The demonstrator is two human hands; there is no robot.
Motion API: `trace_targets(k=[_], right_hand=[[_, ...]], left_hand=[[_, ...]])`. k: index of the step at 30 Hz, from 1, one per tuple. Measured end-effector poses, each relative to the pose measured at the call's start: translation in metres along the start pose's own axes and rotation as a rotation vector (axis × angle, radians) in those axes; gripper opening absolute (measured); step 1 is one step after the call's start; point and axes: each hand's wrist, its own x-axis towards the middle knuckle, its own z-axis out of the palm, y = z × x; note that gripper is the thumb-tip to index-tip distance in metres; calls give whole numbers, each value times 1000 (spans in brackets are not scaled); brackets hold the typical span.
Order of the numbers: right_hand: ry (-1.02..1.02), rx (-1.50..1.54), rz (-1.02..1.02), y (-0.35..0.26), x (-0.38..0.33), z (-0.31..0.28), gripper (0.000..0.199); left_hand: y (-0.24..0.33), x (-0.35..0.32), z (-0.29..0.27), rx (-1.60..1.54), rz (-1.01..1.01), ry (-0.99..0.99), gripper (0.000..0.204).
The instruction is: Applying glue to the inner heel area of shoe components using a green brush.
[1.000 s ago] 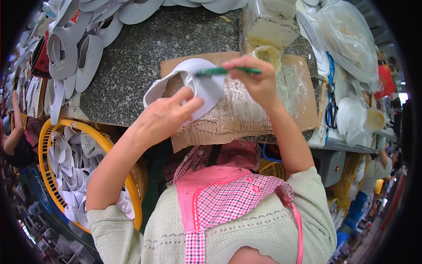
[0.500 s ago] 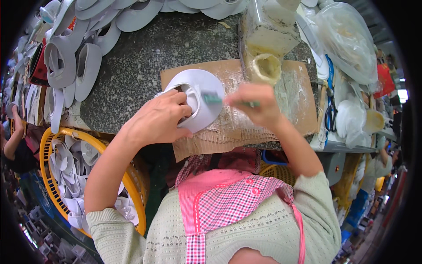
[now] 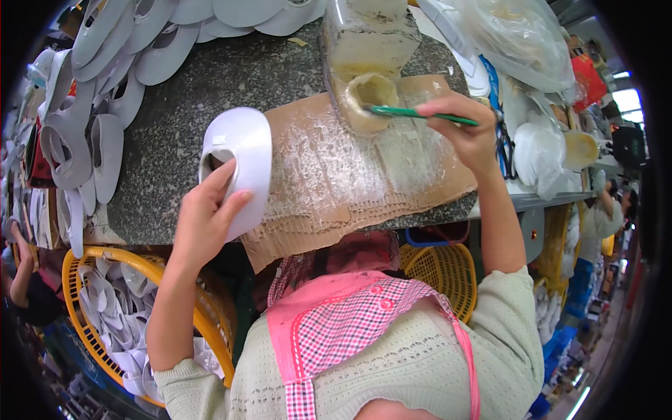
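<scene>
My left hand (image 3: 203,217) is closed on a white shoe upper (image 3: 256,154), two fingers reaching into its oval opening and the thumb lying on its face. The piece is tilted over the left edge of a glue-smeared cardboard sheet (image 3: 315,171). In my right hand (image 3: 463,129) is a thin brush with a green handle (image 3: 409,112), pinched between thumb and fingers. It lies nearly level, its tip inside the round mouth of a cloudy, crusted glue container (image 3: 365,56). The container's rim hides the bristles.
White shoe uppers (image 3: 108,143) overlap along the table's far and left edges. A yellow basket (image 3: 70,301) beside my left arm holds several more. On the right are scissors (image 3: 505,150) and plastic bags (image 3: 518,42). Another yellow basket (image 3: 448,280) stands below the table's front edge.
The brush has gone from the face of the shoe upper to the glue container's mouth. My left hand has moved left with the upper, now turned more upright. The whole view has shifted.
</scene>
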Motion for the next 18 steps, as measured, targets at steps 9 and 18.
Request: trace_targets(k=[9, 18], right_hand=[[197, 660, 218, -29, -1, 57, 13], [-296, 431, -74, -60, 9, 100, 17]], left_hand=[[31, 6, 11, -472, -297, -327, 111], [28, -2, 5, -694, -235, -214, 111]])
